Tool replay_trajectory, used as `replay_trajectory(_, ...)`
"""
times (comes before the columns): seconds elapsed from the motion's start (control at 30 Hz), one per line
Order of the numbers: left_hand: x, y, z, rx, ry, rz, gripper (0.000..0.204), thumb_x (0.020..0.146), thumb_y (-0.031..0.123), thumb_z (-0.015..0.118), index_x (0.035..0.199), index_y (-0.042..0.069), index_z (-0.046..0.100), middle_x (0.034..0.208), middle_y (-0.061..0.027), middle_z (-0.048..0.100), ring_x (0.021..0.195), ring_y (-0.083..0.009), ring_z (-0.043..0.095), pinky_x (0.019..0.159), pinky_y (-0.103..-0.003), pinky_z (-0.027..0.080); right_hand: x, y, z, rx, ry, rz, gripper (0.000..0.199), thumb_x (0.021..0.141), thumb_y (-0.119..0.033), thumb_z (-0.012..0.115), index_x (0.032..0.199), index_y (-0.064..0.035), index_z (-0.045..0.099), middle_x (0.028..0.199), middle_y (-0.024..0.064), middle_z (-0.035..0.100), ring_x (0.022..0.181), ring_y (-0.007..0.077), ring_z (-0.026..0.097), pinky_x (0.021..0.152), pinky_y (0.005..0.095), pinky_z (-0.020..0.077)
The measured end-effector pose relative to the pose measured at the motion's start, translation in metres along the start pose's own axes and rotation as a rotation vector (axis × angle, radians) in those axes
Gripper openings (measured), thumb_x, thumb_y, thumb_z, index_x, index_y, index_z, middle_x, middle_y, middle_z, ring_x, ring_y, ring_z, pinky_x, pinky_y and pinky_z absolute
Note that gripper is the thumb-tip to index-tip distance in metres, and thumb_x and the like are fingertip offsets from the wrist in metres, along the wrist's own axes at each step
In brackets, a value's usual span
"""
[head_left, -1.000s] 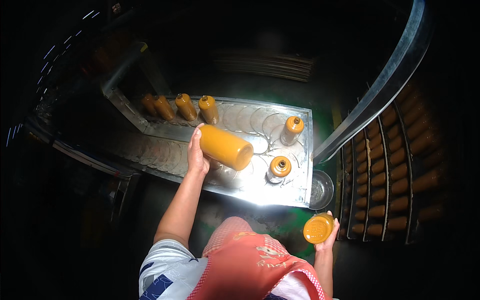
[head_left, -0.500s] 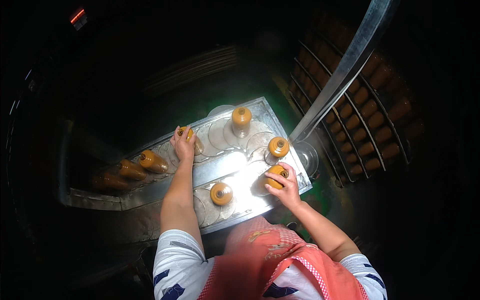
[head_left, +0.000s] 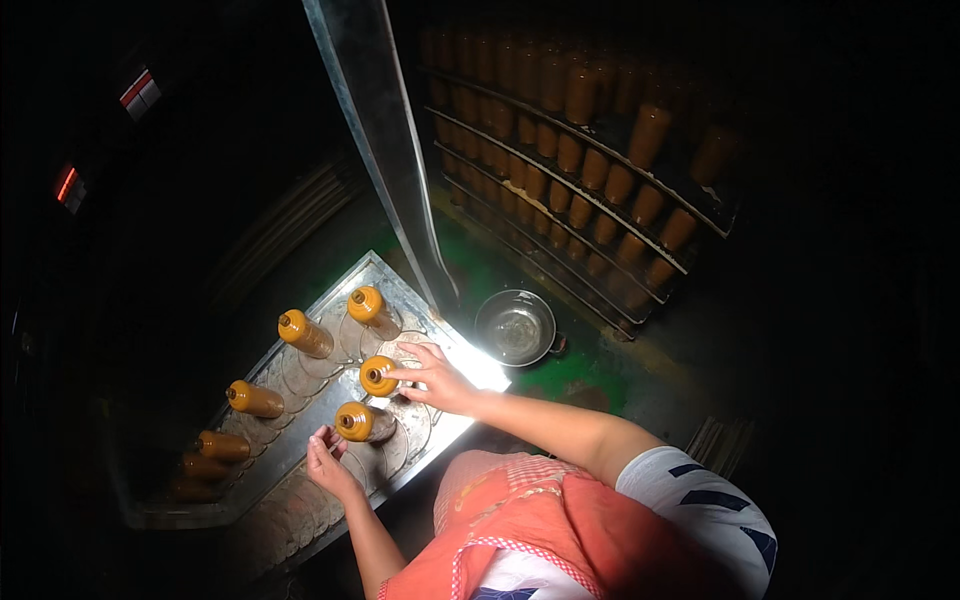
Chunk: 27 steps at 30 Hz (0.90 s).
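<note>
My right hand (head_left: 438,381) reaches in from the right with its fingers spread. Its fingertips touch or hover at the shoulder of an ochre-topped bottle (head_left: 378,376) at the belt's right end. Just nearer stands a second bottle (head_left: 365,423), upright, with a paler lower body. Beside that one's left side is my left hand (head_left: 331,464), fingers curled but apart and nothing seen in them. Two more bottles, one at the far corner (head_left: 373,308) and one to its left (head_left: 307,335), stand free of both hands.
The metal-edged conveyor (head_left: 468,412) carries overlapping round plates, with several bottles (head_left: 255,399) trailing into the dark left. A metal post (head_left: 385,150) rises behind its end. A clear basin (head_left: 515,328) sits beyond on the green floor, near racks (head_left: 570,180) full of brown bottles.
The view has swung to the right. My left hand has left the far-row bottle and come to the near row. My right hand has loosened from the bottle it gripped, fingers now spread.
</note>
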<state>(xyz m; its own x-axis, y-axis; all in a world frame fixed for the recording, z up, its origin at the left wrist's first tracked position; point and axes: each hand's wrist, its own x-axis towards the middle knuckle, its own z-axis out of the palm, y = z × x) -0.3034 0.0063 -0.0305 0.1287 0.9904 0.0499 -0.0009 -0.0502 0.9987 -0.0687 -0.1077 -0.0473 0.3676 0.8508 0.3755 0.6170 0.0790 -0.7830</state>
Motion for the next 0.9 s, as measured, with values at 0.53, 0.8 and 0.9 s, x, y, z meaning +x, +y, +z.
replay_trajectory(0.53, -0.122, 0.034, 0.445, -0.153, -1.080, 0.009, 0.029, 0.105, 0.024, 0.055, 0.109, 0.000, 0.071, 0.097, -0.0069, 0.070, 0.084, -0.0116, 0.065, 0.070, -0.024, 0.055, -0.200, 0.130, -0.345, 0.122, 0.891, 0.456, 0.028, 0.089, 0.000, 0.066, 0.116, -0.0046, 0.071, 0.114, 0.0082, 0.061, 0.095, 0.0160, 0.065, 0.089, 0.0282, 0.0500)
replay_trajectory(0.8, -0.098, 0.103, 0.705, -0.341, -1.042, 0.471, 0.018, 0.099, 0.011, 0.063, 0.112, 0.001, 0.070, 0.108, -0.0065, 0.066, 0.090, -0.0127, 0.061, 0.078, -0.025, 0.049, -0.218, 0.145, -0.545, -0.195, 1.187, 0.451, 0.029, 0.090, 0.004, 0.063, 0.118, -0.0035, 0.069, 0.117, 0.0062, 0.057, 0.099, 0.0148, 0.061, 0.088, 0.0267, 0.0513)
replay_trajectory(0.9, -0.109, 0.138, 0.767, -0.138, -1.079, 0.711, 0.033, 0.088, 0.018, 0.074, 0.119, 0.008, 0.070, 0.126, -0.0116, 0.061, 0.115, -0.0244, 0.057, 0.095, -0.036, 0.047, -0.175, 0.151, -0.610, -0.305, 1.129, 0.475, 0.035, 0.089, 0.000, 0.067, 0.123, -0.0084, 0.068, 0.130, 0.0073, 0.052, 0.111, 0.0172, 0.057, 0.093, 0.0308, 0.0508)
